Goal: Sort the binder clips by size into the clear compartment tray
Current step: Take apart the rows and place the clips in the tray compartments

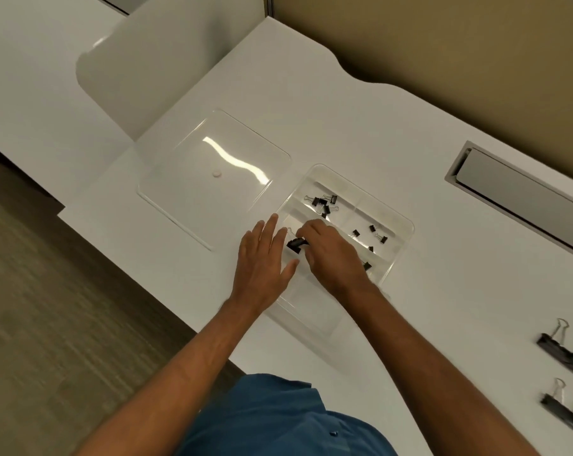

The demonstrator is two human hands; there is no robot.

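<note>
The clear compartment tray (405, 227) sits on the white desk in the middle of the view. My right hand (331, 255) reaches into its near-left compartment, fingers closed on a black binder clip (296, 244). My left hand (262, 261) lies flat with fingers apart on the tray's left edge, touching the rim. Several medium black clips (323, 204) lie in the far-left compartment. Several small clips (375, 234) lie scattered in the right-hand compartment. Two large clips (561, 352) rest on the desk at the right edge.
The tray's clear lid (212, 176) lies flat on the desk to the left, with a small white knob at its centre. A grey cable slot (515, 195) is set into the desk at the right. The desk edge (140, 274) drops to the floor at the lower left.
</note>
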